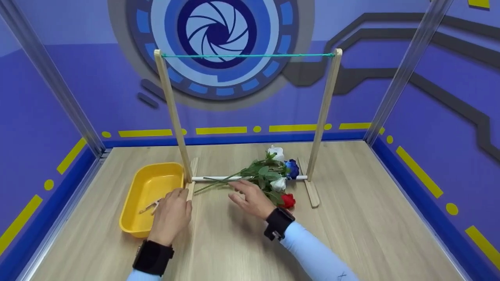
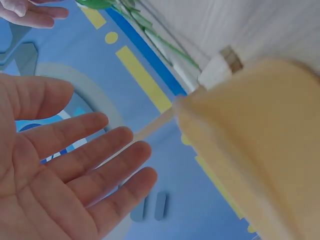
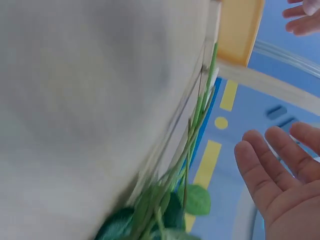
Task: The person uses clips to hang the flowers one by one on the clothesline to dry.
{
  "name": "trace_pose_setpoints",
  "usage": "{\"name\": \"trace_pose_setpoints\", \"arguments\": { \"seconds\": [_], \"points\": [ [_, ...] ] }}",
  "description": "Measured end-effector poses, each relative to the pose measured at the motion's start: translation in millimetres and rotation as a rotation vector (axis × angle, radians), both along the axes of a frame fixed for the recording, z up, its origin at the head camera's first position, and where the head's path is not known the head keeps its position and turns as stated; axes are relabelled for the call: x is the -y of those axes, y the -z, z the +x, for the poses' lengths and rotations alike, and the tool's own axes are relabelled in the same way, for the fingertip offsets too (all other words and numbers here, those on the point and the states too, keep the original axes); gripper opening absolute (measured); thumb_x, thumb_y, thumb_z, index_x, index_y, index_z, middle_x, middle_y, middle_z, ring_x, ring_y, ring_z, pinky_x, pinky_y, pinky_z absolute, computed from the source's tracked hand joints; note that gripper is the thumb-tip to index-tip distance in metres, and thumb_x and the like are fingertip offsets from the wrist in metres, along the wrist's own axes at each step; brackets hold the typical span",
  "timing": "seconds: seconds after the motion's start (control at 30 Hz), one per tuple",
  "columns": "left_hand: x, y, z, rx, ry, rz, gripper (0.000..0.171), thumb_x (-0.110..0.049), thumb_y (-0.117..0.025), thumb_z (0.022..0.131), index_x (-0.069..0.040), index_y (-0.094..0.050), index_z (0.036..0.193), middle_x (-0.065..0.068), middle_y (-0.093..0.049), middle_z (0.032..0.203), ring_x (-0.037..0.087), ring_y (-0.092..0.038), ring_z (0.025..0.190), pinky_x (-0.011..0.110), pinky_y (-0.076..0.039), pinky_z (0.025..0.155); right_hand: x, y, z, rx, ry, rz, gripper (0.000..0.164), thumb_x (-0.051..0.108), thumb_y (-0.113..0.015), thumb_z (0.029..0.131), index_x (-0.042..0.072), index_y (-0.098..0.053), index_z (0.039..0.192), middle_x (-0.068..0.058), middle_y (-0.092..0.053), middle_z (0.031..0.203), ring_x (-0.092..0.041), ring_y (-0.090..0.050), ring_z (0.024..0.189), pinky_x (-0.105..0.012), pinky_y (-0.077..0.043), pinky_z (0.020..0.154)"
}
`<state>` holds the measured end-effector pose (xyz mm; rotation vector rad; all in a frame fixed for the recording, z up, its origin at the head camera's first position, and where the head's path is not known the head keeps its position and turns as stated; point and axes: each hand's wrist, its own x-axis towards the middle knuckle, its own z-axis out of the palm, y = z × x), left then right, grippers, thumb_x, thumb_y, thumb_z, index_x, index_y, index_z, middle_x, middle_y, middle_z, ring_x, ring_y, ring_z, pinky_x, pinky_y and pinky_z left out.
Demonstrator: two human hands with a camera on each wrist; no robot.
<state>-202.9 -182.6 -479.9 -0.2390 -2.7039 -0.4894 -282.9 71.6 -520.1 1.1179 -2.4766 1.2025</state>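
My left hand hovers over the right side of a yellow basin, its fingers loosely extended and nothing in them, as the left wrist view confirms. Wooden clothespins lie inside that basin, partly covered by the hand. My right hand is held above the stems of several artificial roses, palm free in the right wrist view. The bunch shows a red rose, a blue rose and white roses, with green stems pointing left.
A wooden frame stands behind the hands, with a left post, a right post and a green string tied between their tops. A white rod joins the posts low down, partly under the flowers. Patterned blue-purple walls enclose the wooden table.
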Motion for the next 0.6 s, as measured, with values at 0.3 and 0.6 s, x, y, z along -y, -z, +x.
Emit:
{"name": "trace_pose_setpoints", "arguments": {
  "seconds": [0.3, 0.6],
  "points": [
    [18, -4.4, -4.3, 0.022, -0.015, -0.066, 0.016, -0.002, -0.065, 0.095, 0.009, -0.068, 0.106, 0.02, -0.066, 0.089, 0.037, -0.065, 0.076, 0.051, -0.055, 0.066, 36, 4.1, 2.5, 0.117, -0.02, -0.064, 0.033, 0.019, -0.059, 0.106, 0.0, -0.067, 0.132, -0.017, -0.07, 0.124, -0.025, -0.071, 0.104, -0.029, -0.058, 0.086],
    [42, -2.3, -13.6, 0.156, -0.03, -0.192, 0.013, 0.002, -0.07, 0.088, 0.009, -0.066, 0.098, 0.018, -0.057, 0.08, 0.029, -0.057, 0.065, 0.046, -0.054, 0.057, 61, 8.5, 6.5, 0.19, -0.016, -0.073, 0.03, 0.019, -0.06, 0.105, 0.003, -0.07, 0.128, -0.013, -0.073, 0.119, -0.018, -0.07, 0.102, -0.023, -0.055, 0.086]
  ]
}}
